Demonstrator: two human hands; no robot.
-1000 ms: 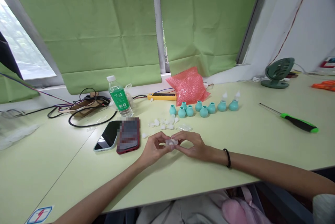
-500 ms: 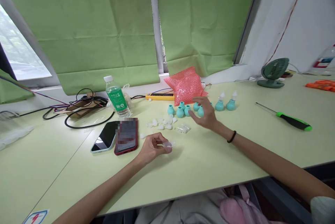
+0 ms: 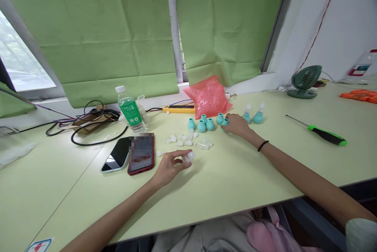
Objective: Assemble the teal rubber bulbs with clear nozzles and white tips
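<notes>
My left hand (image 3: 173, 165) holds a small translucent plastic nozzle piece (image 3: 189, 156) between thumb and fingers, just above the table. My right hand (image 3: 237, 125) has its fingers closed on a teal rubber bulb (image 3: 225, 122) at the right end of a group of several such bulbs (image 3: 202, 126). Its fingers partly cover that bulb. Beyond the right hand stand two teal bulbs with clear tips fitted, one of them (image 3: 258, 117) fully visible. Loose white and translucent plastic parts (image 3: 180, 138) lie between the hands, with small clear pieces (image 3: 204, 144) beside them.
Two phones (image 3: 141, 153) lie left of my left hand, with a water bottle (image 3: 130, 109) behind them. A pink bubble-wrap bag (image 3: 209, 96) and a yellow meter-like device (image 3: 179, 109) are at the back. To the right are a screwdriver (image 3: 326, 135) and a green fan (image 3: 304, 82).
My right hand has moved down and slightly right from above the bulbs and closed on one. The left hand has turned the nozzle piece in its fingers.
</notes>
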